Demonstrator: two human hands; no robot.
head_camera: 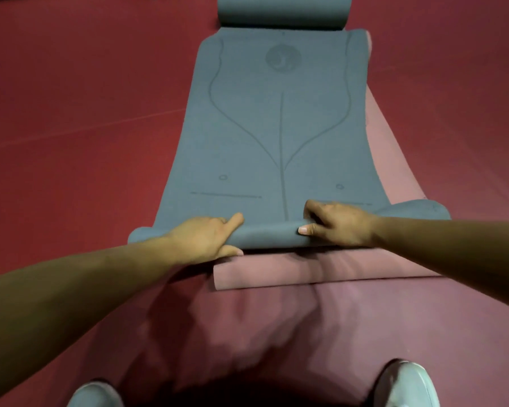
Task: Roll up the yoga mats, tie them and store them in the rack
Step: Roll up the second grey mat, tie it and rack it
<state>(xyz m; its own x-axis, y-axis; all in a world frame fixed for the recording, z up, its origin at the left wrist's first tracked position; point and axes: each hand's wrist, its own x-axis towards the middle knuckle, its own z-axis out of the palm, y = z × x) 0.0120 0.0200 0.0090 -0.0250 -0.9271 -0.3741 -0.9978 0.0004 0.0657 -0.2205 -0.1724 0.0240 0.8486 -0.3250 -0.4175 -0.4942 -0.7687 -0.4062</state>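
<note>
A grey-blue yoga mat (279, 136) with printed lines lies flat on the red floor, stretching away from me. Its near end is curled into a small roll (271, 235). My left hand (206, 239) grips the roll left of centre, thumb under its near side. My right hand (335, 223) grips it right of centre, fingers curled over the top. A pink mat (306, 274) lies under the grey one, showing at the near end and along the right side. A rolled grey-blue mat (284, 10) lies across the far end.
Red floor (86, 113) spreads on both sides of the mats. My two light-coloured shoes (406, 383) stand at the bottom of the view, on the pink mat's near part. No rack or tie shows in the frame.
</note>
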